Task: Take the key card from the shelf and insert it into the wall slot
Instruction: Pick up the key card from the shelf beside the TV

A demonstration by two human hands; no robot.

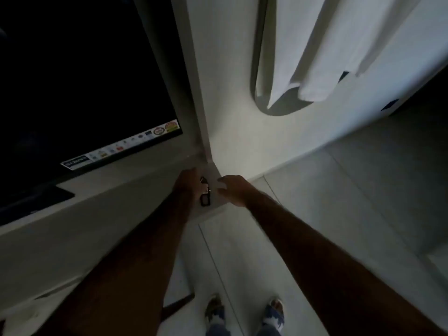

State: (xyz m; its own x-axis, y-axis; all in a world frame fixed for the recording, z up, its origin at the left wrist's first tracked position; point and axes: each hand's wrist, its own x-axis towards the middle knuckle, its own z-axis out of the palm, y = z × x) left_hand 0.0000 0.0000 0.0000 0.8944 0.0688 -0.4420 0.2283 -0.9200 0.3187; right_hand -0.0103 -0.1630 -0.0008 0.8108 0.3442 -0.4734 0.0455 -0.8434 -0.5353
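Fingers of the right hand (231,190) pinch a pale key card (221,187) at the shelf (213,170) corner. Left hand (188,183) rests curled beside a dark key fob (205,194); its grip is unclear. Likely light, stiff, slick: hold its edges. Television (72,81) left, towel (315,57) above; nothing blocks.

Both arms reach out to the end of a pale shelf (219,174). The left hand (188,181) and right hand (234,190) sit beside a small dark thing (205,199), maybe the key card, but it is blurry. A dark TV (80,88) hangs on the left.
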